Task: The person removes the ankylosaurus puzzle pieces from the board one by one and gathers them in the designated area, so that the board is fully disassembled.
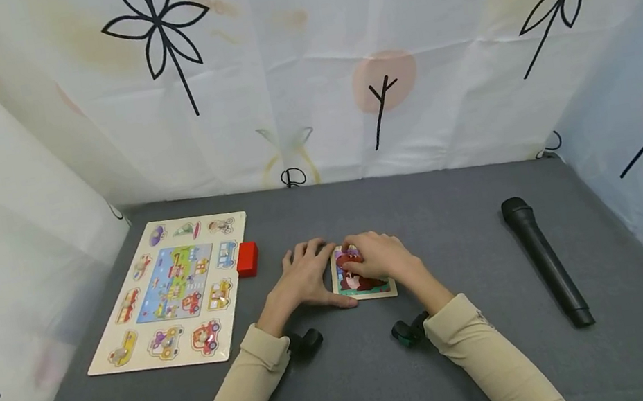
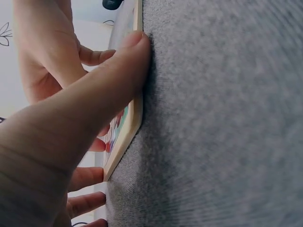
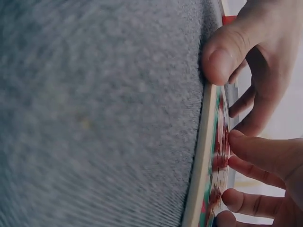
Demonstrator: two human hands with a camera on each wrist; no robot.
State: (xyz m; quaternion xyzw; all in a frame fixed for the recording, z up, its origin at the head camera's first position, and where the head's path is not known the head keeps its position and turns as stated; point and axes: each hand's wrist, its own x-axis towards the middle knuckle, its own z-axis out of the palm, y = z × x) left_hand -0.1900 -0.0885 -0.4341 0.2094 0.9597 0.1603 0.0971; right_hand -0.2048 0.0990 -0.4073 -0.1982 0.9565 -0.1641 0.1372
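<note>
A small wooden picture puzzle [image 1: 393, 289] with a brown cartoon figure lies flat on the grey table. My left hand [image 1: 305, 279] holds it from the left side. Its thumb [image 2: 135, 52] presses along the near edge, while other fingertips reach the left edge, as the left wrist view shows. From above, my right hand [image 1: 384, 257] reaches over the picture and covers part of it. In the right wrist view the right fingertips [image 3: 236, 198] and thumb touch the picture surface, spread apart rather than wrapped round the board.
To the left lies a large peg puzzle board [image 1: 99, 370] with vehicle pieces. A red block [image 1: 247, 260] sits at its right edge. On the right rests a black microphone [image 1: 547, 263]. Patterned white curtain [image 1: 304, 91] borders the table [image 1: 353, 399] at the back and sides.
</note>
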